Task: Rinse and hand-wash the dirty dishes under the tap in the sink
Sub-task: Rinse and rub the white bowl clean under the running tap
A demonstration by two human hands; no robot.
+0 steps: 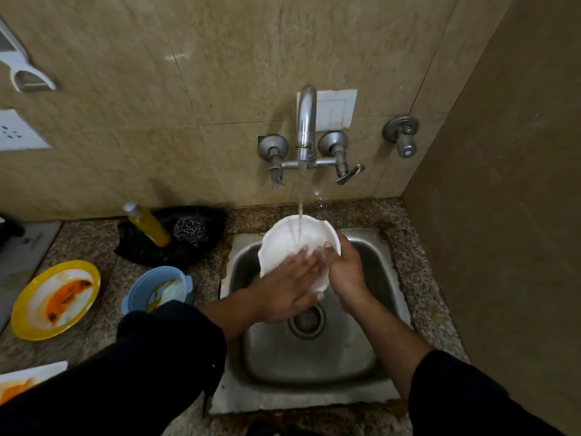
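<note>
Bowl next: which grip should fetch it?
Probably left. The left grip lies flat on the white plate, holding nothing, and the bowl sits on its side; the right grip holds the plate's rim.

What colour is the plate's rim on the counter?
Yellow rim on the plate, seen in the head view.

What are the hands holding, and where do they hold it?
The right hand grips the white plate by its right rim, thumb over the edge. The left hand lies on its face, fingers straight.
</note>
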